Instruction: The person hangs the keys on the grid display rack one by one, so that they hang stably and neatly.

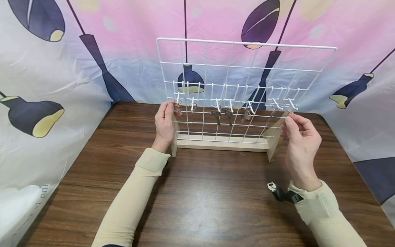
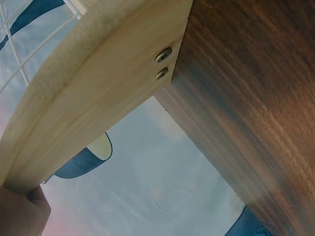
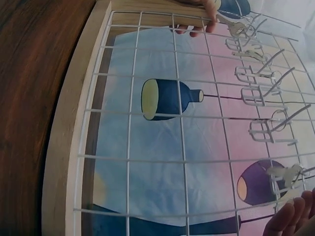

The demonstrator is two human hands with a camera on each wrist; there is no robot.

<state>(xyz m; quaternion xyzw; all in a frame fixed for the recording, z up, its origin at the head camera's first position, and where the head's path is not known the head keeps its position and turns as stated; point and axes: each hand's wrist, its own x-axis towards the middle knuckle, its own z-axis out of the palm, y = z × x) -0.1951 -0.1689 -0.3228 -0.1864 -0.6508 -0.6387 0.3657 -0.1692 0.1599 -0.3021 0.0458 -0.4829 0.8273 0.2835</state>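
Observation:
A white wire grid rack (image 1: 229, 65) stands upright on a wooden base (image 1: 222, 145) with wooden side pieces. Small metal keys (image 1: 217, 117) on rings hang from several white hooks (image 1: 229, 103) across its front. My left hand (image 1: 164, 125) grips the upper part of the left side piece (image 2: 98, 83), its thumb toward me and the fingers mostly hidden behind. At the other end, my right hand (image 1: 303, 147) pinches the top of the right side piece (image 1: 276, 135) between thumb and fingers. Close by the right fingers (image 3: 293, 216), a pale key (image 3: 285, 173) shows on a hook.
The rack stands toward the back of a dark wood-grain table (image 1: 197, 199). A printed cloth (image 1: 129, 51) with lamp shapes hangs behind and at both sides. A black strap (image 1: 284, 195) with a metal buckle sticks out from the right wrist.

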